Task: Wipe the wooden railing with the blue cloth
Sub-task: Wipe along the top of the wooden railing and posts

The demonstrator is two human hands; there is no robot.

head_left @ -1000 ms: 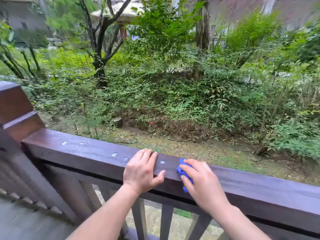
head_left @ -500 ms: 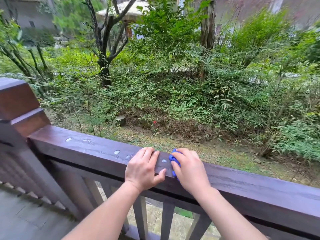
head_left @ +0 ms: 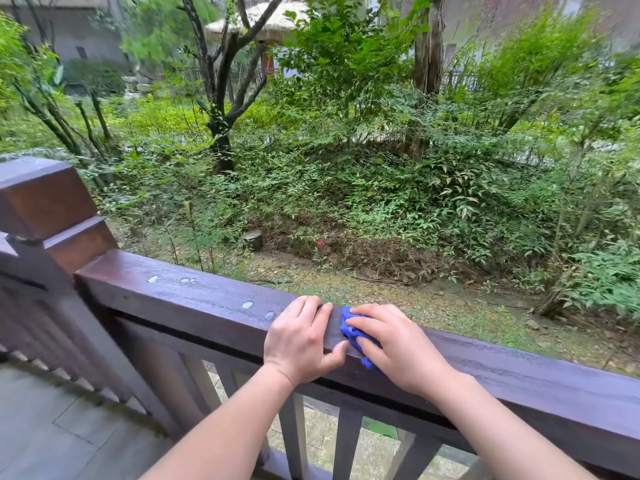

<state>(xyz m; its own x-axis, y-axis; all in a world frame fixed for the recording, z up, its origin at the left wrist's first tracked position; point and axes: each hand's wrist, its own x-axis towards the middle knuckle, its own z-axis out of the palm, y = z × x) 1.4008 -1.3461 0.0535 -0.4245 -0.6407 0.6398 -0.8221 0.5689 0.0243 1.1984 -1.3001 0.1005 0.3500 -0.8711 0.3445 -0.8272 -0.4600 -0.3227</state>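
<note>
A dark brown wooden railing (head_left: 194,299) runs from the left post down to the lower right. Its top carries several water drops (head_left: 248,304) left of my hands. My right hand (head_left: 398,344) presses a small blue cloth (head_left: 349,332) flat on the rail top; most of the cloth is hidden under the fingers. My left hand (head_left: 301,341) lies on the rail just left of the cloth, fingers over the top and thumb on the near face, almost touching the cloth.
A square wooden post (head_left: 41,199) stands at the left end of the rail. Vertical balusters (head_left: 346,441) run under the rail. A grey tiled floor (head_left: 45,427) lies at the lower left. Beyond the rail are bushes, trees and bare ground.
My right hand has slid the blue cloth leftward along the rail, closing up on my left hand. The left hand has stayed in place on the rail.
</note>
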